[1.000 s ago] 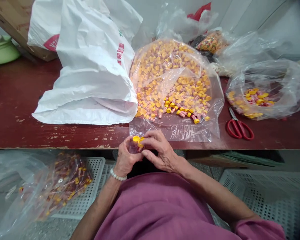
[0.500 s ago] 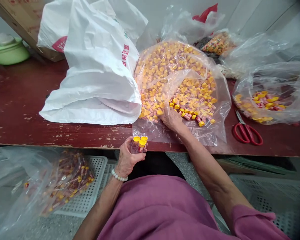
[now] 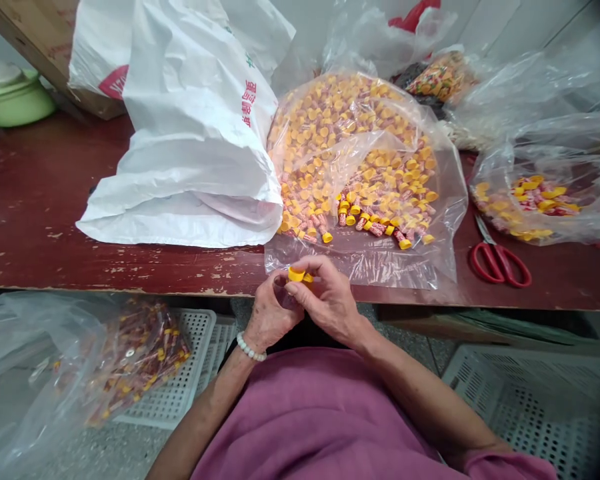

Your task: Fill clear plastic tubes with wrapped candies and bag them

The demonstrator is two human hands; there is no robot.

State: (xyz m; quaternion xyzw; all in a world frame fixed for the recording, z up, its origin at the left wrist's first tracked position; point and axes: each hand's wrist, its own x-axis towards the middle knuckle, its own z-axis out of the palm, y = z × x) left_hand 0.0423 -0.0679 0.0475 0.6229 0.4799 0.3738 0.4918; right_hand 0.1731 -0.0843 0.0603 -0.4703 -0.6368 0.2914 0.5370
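Just in front of the table edge, my left hand (image 3: 275, 313) is closed around a clear, thin-walled plastic holder (image 3: 283, 293); whether it is a cup or a sleeve I cannot tell. My right hand (image 3: 333, 303) meets it from the other side, thumb and fingers pinching small yellow-capped tubes (image 3: 296, 274) at the holder's top. Their lower parts are hidden by the fingers. Behind both hands lies a large clear bag (image 3: 405, 270), full of small red-and-white tubes with yellow caps (image 3: 375, 228), its mouth facing me.
A white sack (image 3: 200, 167) stands to the left of the bag. Red-handled scissors (image 3: 500, 263) and another bag of capped tubes (image 3: 545, 200) are on the right. Below the table edge are a filled plastic bag (image 3: 145, 360) on a crate at left and a white crate (image 3: 520, 393) at right.
My right hand has come out of the large bag to my left hand, bringing yellow-capped tubes. My left hand has shifted slightly right, and its grouped yellow caps are now mostly out of sight.
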